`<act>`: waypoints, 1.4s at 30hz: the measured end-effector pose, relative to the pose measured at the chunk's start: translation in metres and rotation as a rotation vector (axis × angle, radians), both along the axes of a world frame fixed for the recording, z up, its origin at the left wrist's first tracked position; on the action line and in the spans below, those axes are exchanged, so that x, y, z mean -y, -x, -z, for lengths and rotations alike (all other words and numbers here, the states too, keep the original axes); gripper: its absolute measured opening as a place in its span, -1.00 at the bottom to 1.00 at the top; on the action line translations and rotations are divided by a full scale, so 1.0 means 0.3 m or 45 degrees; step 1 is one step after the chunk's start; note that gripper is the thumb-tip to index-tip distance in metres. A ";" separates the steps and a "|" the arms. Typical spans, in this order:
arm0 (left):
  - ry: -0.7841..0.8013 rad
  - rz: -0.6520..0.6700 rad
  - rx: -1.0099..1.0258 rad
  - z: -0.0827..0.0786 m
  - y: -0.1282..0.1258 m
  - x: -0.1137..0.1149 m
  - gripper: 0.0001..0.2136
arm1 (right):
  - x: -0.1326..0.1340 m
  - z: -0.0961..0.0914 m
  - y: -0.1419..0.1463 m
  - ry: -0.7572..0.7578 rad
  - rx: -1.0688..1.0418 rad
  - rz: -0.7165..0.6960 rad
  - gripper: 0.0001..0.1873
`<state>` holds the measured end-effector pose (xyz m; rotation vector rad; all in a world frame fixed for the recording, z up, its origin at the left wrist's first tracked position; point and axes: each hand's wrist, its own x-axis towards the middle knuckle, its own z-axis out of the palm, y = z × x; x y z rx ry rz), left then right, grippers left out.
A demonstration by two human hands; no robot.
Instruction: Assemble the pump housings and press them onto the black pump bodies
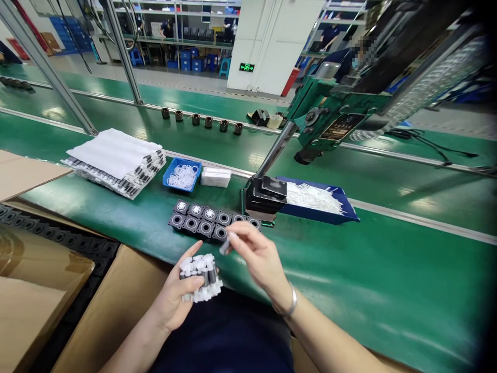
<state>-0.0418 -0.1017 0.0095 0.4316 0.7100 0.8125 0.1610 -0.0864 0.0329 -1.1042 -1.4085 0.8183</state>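
Note:
My left hand [176, 295] is closed round a cylindrical part with a dark core and white plastic teeth [202, 277], held near the bench's front edge. My right hand [256, 256] hovers just right of it, thumb and forefinger pinched on a small grey piece [225, 247]. Just beyond the hands lies a cluster of several black square parts with round centres [205, 220] on the green bench [388, 269].
A blue tray of white rings [182, 175], a small white box [216, 177], a stack of white sheets over black parts [116, 160], a blue tray of white strips [318, 199], and a green press machine [330, 114]. Cardboard boxes [34, 295] at left. Dark cylinders [202, 120] line the far conveyor.

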 end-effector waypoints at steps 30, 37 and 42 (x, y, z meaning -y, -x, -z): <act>-0.001 -0.163 -0.067 -0.001 0.003 0.018 -0.24 | -0.079 -0.063 -0.060 -0.227 0.863 -0.166 -0.61; -0.152 -0.388 -0.245 -0.009 -0.046 0.026 -0.26 | 0.110 -0.003 0.087 -0.055 0.600 -0.213 -0.45; -0.263 -0.432 -0.272 -0.016 -0.065 0.035 -0.23 | 0.103 0.038 0.095 0.010 0.302 -0.134 -0.58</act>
